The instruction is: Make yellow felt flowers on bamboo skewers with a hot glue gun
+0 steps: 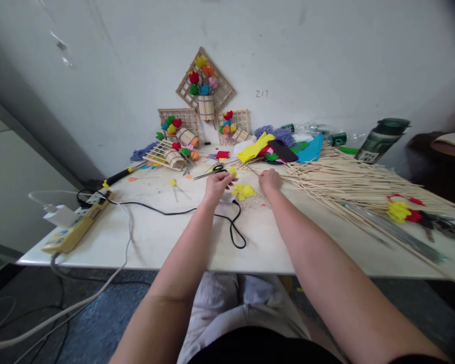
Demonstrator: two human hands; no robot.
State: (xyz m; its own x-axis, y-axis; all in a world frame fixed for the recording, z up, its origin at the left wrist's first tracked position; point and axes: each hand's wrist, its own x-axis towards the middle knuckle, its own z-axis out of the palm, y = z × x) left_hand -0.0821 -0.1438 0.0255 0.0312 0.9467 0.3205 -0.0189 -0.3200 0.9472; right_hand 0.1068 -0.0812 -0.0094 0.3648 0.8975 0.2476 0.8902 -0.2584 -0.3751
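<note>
My left hand [219,185] pinches a small round yellow felt petal [233,172] between thumb and fingertips. Across from it, my right hand [270,180] is closed at the table, its fingers curled; a thin stick-like piece [253,170] runs up to them, and I cannot make out whether they grip it. A loose pile of yellow petals [243,192] lies between the hands. Just beyond my left hand are black-handled scissors [218,168]. Farther left, a yellow petal piece [172,182] sits atop thin wires.
Bamboo sticks [341,174] cover the right side, with a green bottle [382,140] behind. Folded yellow felt [255,147] and a phone [283,150] lie at the back. Stick lattices with felt flowers [206,83] stand by the wall. A power strip [78,222] and black cable [155,209] lie left.
</note>
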